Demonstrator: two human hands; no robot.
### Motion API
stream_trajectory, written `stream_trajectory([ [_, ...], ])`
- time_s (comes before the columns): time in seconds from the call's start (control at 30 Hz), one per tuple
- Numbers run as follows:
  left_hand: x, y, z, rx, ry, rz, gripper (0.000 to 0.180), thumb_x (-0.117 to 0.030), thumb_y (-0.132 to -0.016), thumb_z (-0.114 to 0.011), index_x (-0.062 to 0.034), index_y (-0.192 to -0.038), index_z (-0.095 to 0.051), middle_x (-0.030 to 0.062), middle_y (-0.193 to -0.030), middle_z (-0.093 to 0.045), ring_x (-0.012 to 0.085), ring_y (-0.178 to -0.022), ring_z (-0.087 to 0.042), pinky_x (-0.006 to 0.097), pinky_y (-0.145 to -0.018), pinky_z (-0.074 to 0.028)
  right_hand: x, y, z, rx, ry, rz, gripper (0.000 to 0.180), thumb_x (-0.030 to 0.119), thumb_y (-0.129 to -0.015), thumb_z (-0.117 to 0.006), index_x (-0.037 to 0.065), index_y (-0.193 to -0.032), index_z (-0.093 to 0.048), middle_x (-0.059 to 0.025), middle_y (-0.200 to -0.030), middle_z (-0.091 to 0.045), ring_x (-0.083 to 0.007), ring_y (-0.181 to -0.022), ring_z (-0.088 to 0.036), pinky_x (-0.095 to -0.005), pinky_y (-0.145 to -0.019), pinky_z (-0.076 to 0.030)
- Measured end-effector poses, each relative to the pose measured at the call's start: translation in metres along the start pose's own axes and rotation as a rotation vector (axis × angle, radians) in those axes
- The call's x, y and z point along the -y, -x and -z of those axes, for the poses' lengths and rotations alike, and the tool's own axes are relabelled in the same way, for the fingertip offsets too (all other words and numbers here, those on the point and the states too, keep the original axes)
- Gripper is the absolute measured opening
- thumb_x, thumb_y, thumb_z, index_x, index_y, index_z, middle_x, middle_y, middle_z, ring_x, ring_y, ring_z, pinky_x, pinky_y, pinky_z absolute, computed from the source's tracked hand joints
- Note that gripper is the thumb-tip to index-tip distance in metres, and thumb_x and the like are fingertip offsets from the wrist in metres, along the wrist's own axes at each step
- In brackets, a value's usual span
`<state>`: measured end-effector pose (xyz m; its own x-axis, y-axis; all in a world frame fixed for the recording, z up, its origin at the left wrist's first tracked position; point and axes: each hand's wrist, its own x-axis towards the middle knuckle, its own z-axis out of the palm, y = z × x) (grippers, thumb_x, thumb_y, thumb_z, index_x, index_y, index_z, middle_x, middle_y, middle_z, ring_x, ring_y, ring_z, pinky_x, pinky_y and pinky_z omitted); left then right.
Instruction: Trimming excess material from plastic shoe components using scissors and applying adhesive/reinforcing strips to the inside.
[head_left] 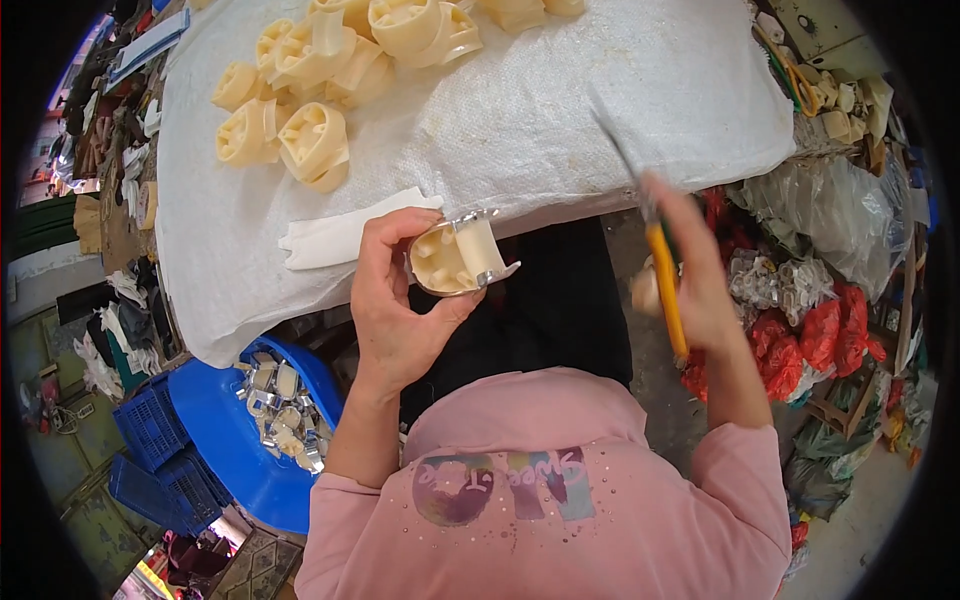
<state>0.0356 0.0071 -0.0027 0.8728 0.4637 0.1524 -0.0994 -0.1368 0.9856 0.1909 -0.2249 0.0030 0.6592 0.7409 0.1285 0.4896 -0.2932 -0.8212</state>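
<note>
Though blurred, right hand (pixel 700 270) grips yellow-handled tool (pixel 665 290); blade indistinct.

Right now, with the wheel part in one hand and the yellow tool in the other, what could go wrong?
1. The left hand holds the cream caster wheel above the table edge; a slip could drop it to the floor.
2. The right hand looks blurred, and its yellow-handled tool could strike the left fingers.

A small cream plastic wheel in a shiny metal frame (pixel 458 256) is held up in front of the table edge, tipped on its side. A thin tool with a long yellow handle (pixel 664 285) points up and looks blurry.
</note>
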Motion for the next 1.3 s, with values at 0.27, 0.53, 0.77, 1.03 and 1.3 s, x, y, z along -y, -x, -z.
stream_trajectory([
  [0.27,0.001,0.003,0.001,-0.057,-0.319,-0.127,0.057,0.007,-0.059,-0.076,-0.0022,-0.111,-0.056,0.0099,-0.111,-0.047,0.0195,-0.101,-0.054,0.027,-0.083,-0.048,0.04,0.035,-0.022,0.424,-0.381,-0.146,0.049,0.015,-0.083,-0.061,0.001,-0.128,-0.048,-0.0194,-0.112,-0.061,-0.0366,-0.098,-0.062,-0.0366,-0.083,-0.048],
  [0.53,0.002,0.01,-0.001,-0.067,-0.359,-0.182,0.06,0.007,-0.056,-0.077,-0.0027,-0.111,-0.056,0.0109,-0.11,-0.047,0.02,-0.098,-0.055,0.027,-0.08,-0.049,0.043,0.034,-0.036,0.441,-0.465,-0.168,0.051,0.012,-0.081,-0.063,-0.001,-0.127,-0.047,-0.0196,-0.111,-0.061,-0.0346,-0.091,-0.064,-0.0339,-0.077,-0.049],
  [0.77,-0.002,0.013,-0.008,-0.107,-0.335,-0.201,0.059,0.006,-0.056,-0.078,-0.0025,-0.11,-0.056,0.0107,-0.108,-0.047,0.0202,-0.097,-0.055,0.028,-0.078,-0.05,0.045,0.035,-0.04,0.422,-0.504,-0.183,0.05,0.006,-0.079,-0.062,-0.001,-0.127,-0.048,-0.0184,-0.111,-0.062,-0.0313,-0.079,-0.066,-0.0316,-0.066,-0.049],
  [1.03,-0.004,0.015,-0.01,-0.075,-0.36,-0.179,0.058,0.006,-0.059,-0.077,-0.0009,-0.112,-0.054,0.0085,-0.113,-0.044,0.0177,-0.104,-0.051,0.03,-0.092,-0.043,0.037,0.041,-0.046,0.367,-0.488,-0.151,0.05,0.003,-0.078,-0.061,0.002,-0.127,-0.049,-0.0169,-0.105,-0.064,-0.0296,-0.074,-0.066,-0.0304,-0.062,-0.048],
  [1.3,-0.005,0.01,-0.006,-0.108,-0.422,-0.173,0.056,0.005,-0.058,-0.076,-0.001,-0.109,-0.056,0.0106,-0.109,-0.047,0.0197,-0.099,-0.055,0.028,-0.082,-0.049,0.034,0.042,-0.046,0.394,-0.487,-0.162,0.05,0.002,-0.077,-0.062,0.003,-0.126,-0.05,-0.0161,-0.099,-0.065,-0.0292,-0.075,-0.066,-0.0305,-0.063,-0.048],
])
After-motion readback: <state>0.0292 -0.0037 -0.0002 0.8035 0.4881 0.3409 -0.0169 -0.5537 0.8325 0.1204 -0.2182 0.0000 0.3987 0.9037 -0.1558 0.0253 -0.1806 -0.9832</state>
